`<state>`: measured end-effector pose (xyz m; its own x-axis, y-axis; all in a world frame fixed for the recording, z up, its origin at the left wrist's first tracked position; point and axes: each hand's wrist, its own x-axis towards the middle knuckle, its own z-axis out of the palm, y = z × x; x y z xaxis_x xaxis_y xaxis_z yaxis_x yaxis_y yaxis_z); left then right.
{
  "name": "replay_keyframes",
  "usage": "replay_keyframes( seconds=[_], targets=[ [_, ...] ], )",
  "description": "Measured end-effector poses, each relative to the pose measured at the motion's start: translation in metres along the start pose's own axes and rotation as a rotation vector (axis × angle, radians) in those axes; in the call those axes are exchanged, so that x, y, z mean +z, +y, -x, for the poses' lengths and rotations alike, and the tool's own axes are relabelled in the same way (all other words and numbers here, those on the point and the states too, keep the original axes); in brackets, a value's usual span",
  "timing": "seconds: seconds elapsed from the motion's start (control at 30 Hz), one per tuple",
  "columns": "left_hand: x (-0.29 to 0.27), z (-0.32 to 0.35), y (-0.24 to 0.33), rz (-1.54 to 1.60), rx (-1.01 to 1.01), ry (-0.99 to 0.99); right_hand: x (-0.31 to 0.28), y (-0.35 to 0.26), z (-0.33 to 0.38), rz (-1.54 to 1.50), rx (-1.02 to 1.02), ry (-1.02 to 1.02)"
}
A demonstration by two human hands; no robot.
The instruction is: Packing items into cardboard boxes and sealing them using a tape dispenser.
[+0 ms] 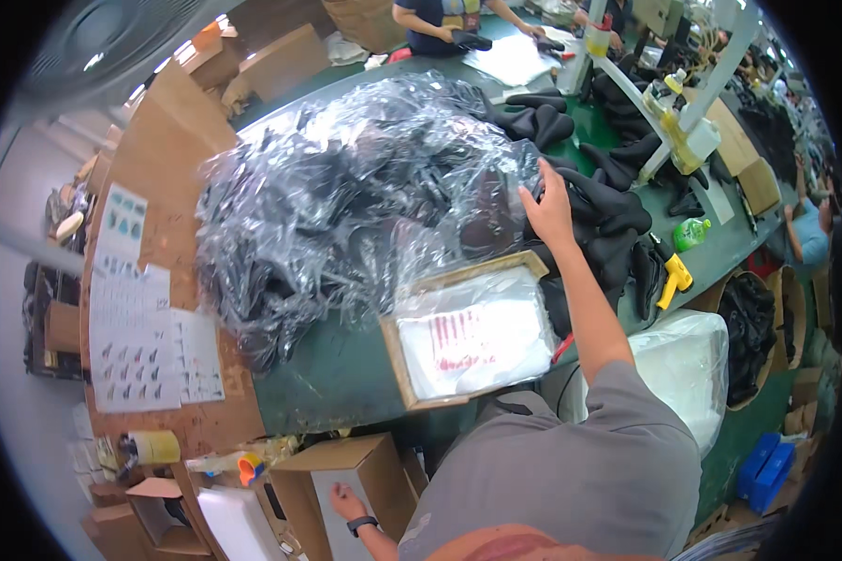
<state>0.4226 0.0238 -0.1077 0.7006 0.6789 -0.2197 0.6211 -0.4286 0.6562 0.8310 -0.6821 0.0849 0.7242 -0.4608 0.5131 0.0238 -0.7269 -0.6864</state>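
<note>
My right hand (pixel 549 210) reaches over the green table to the right edge of a large heap of clear plastic bags (pixel 346 159) with dark pieces inside. Its fingers are stretched and the thumb stands apart, against a bagged black piece (pixel 486 213). Beside that hand lie several loose black padded pieces (pixel 613 215), shaped like bicycle saddles. Nearer to me is an open carton (pixel 400 360) holding a white plastic packet (pixel 482 337) with red print. Low on the left, my left hand (pixel 348 503), fingers loosely bent and apart, hangs by a cardboard box; nothing shows in it.
A yellow gun-shaped tool (pixel 674 279) and a green bottle (pixel 690 234) lie on the right of the table (pixel 318 383). A brown board (pixel 150 271) with papers stands left. A metal frame (pixel 720 70) rises at right. Another person (pixel 440 23) works across the table.
</note>
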Motion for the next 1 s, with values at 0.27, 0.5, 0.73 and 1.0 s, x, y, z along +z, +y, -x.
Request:
replay_keyframes(
  seconds=[0.27, 0.5, 0.73, 1.0],
  targets=[
    [0.127, 0.044, 0.356, -0.09, 0.551, 0.005, 0.061, 0.086, -0.035, -0.345, 0.327, -0.624],
    [0.253, 0.07, 0.464, -0.242, 0.927, -0.177, 0.084, 0.093, 0.012, 0.068, 0.125, -0.244],
    [0.291, 0.093, 0.506, -0.091, 0.912, -0.299, 0.078, 0.068, -0.059, -0.132, 0.166, -0.37],
    [0.328, 0.083, 0.52, 0.029, 1.068, -0.442, 0.075, 0.09, -0.076, -0.413, 0.226, -0.373]
  ],
)
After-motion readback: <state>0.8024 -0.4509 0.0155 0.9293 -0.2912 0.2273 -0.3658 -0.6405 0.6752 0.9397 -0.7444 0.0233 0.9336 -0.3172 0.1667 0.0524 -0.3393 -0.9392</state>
